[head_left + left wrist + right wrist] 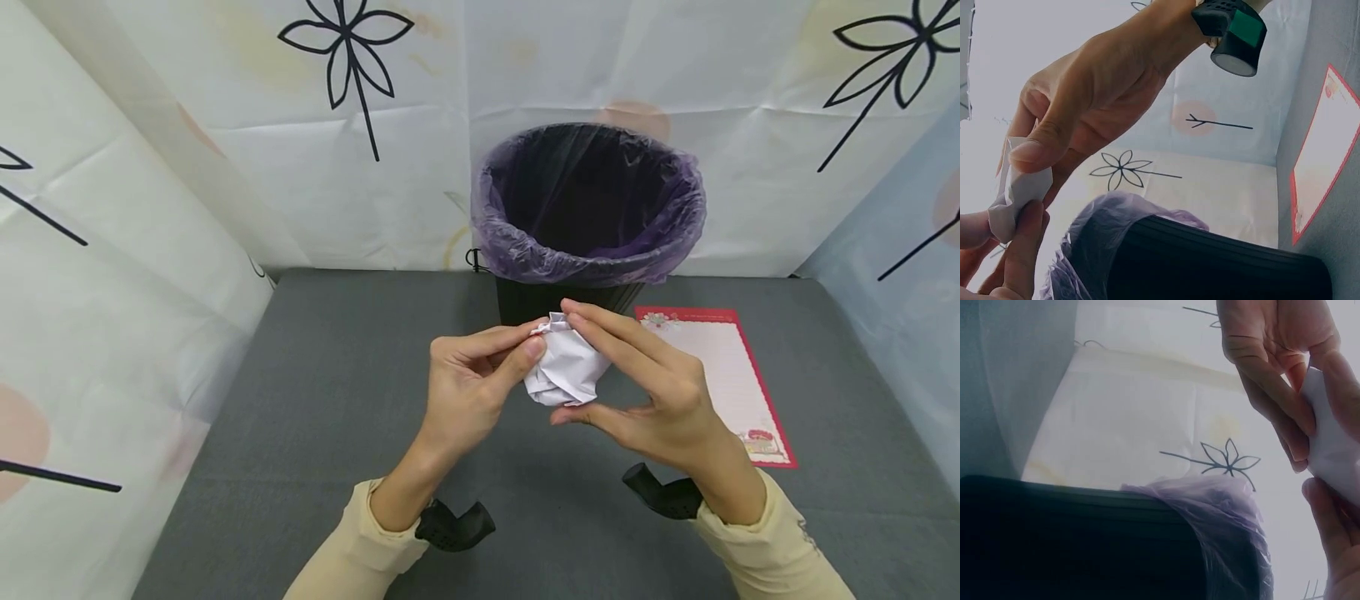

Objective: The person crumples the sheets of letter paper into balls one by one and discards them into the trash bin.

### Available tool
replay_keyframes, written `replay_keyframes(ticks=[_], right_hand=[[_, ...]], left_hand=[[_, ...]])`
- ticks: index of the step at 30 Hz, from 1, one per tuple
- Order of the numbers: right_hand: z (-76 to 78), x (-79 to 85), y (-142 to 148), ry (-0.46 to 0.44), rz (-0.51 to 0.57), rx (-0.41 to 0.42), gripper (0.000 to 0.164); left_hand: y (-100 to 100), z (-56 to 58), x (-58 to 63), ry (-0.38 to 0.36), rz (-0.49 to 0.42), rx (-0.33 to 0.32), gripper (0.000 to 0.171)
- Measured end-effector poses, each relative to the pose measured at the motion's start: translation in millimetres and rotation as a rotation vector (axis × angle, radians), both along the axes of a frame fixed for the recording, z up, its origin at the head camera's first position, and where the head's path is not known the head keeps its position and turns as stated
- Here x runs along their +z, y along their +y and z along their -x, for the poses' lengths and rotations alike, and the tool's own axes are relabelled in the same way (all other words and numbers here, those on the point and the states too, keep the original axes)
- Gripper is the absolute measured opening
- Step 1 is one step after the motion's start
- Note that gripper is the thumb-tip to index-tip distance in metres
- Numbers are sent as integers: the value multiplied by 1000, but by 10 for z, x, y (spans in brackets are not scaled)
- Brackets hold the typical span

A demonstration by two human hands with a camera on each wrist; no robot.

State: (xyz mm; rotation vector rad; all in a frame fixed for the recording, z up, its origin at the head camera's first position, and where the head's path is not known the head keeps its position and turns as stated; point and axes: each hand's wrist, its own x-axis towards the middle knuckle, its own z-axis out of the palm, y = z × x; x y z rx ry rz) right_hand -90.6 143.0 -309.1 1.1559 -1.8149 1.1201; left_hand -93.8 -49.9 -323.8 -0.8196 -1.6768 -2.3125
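grey tabletop (337,392) | left hand (472,383), right hand (660,387) | both hold crumpled paper (567,368)

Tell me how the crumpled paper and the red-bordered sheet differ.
The crumpled paper is a compact lump; the red-bordered sheet lies flat. The crumpled paper is held between the left hand and right hand; the red-bordered sheet rests on the table. Both look like paper.

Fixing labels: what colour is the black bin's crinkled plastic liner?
Crinkled plastic liner: translucent purple, clearest in the head view.
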Motion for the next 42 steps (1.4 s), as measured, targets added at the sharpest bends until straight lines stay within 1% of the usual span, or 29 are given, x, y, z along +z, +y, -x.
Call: replay_keyframes(ticks=[3,7,11,13,15,18,25,28,33,38,42], right_hand=[[9,-10,-10,29,31,-22,62],[34,-38,-47,104,65,-53,54],[49,-69,-92,177,72,-101,46],[51,-83,-108,194,83,-112,43],[53,-94,-119,192,108,-112,41],[52,-106,-115,164,143,-96,41],[51,-113,-84,101,178,-51,40],[60,-109,-76,104,185,-40,38],[75,-100,-75,115,217,-23,32],[86,-112,-83,114,253,10,27],[84,-124,-85,93,260,-11,27]], left_hand=[[-3,-10,13,-7,32,20,27],[-11,-16,40,-24,53,30,22],[-12,-23,65,-56,40,22,21],[-5,-28,72,-68,24,13,21],[3,-30,71,-64,14,10,22],[14,-28,65,-39,1,8,24],[22,-8,45,40,18,25,23],[22,-6,39,41,16,11,24],[22,-7,29,24,30,-23,26],[22,-21,34,21,62,-12,24],[5,-36,49,29,113,-2,24]])
